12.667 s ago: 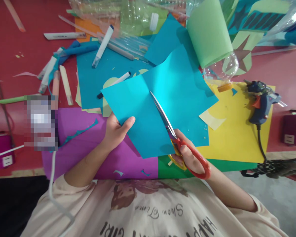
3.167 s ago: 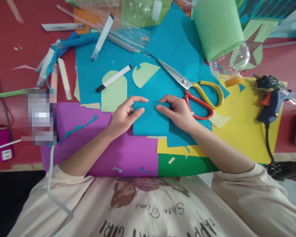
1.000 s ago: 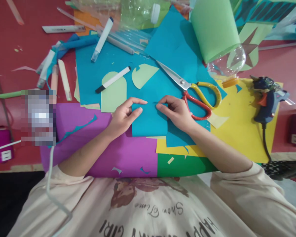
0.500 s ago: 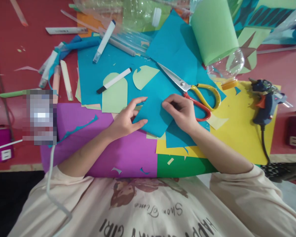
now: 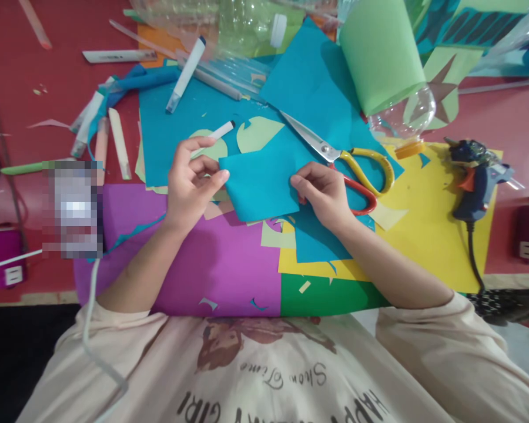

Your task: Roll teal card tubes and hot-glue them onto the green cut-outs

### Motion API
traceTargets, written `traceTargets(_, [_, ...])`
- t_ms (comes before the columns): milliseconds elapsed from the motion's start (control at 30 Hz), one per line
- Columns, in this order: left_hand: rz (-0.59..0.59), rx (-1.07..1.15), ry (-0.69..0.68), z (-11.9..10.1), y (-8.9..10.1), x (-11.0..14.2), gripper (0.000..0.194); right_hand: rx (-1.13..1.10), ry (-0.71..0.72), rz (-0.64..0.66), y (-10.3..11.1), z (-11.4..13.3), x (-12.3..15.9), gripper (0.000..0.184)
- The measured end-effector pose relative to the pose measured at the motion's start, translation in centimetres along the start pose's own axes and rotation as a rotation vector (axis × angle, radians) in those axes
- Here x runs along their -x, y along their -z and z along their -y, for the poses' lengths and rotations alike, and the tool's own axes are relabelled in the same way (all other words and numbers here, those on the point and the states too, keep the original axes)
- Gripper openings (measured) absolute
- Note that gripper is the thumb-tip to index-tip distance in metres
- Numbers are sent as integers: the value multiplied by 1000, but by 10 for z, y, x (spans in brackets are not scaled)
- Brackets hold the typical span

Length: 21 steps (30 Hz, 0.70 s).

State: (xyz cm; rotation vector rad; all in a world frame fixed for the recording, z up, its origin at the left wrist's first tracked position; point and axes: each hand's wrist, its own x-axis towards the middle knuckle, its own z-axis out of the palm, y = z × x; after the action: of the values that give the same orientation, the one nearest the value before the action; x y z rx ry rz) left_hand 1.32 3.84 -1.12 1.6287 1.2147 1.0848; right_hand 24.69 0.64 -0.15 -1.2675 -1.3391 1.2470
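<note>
A small four-sided piece of blue paper [image 5: 262, 185] is lifted between my two hands. My right hand [image 5: 321, 194] pinches its right edge between thumb and fingers. At the upper left corner, my left hand [image 5: 194, 185] has its thumb against the paper, with the fingers curled behind. Partly covered by my left hand are a white marker [image 5: 224, 129] and a light green paper cut-out [image 5: 218, 141]. Another green cut-out [image 5: 259, 133] lies just beyond the blue piece. Scissors [image 5: 335, 155] with one yellow and one red handle lie beside my right hand, blades pointing away to the left.
At the right a blue glue gun [image 5: 478, 185] rests on yellow paper [image 5: 432, 247]. A clear bottle wrapped in green paper [image 5: 379, 53] lies at the back. Purple paper [image 5: 220, 270] covers the near left. A blurred-out device [image 5: 74, 208] with a white cable is at the left.
My left hand has moved up and left and now grips the blue paper's corner. The paper has turned and been raised, uncovering green scraps below. My right hand keeps its pinch.
</note>
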Motion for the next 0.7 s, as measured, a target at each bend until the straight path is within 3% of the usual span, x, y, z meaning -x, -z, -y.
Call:
traceTargets(200, [-122, 6, -88, 6, -5, 1, 37, -1, -18, 29, -1, 0, 0, 45])
traceTargets(467, [-39, -67, -117, -4, -10, 6, 32, -24, -19, -16, 0, 0, -1, 44])
traceTargets(700, [-44, -34, -114, -6, -11, 8, 20, -59, -28, 0, 0, 1, -1, 42])
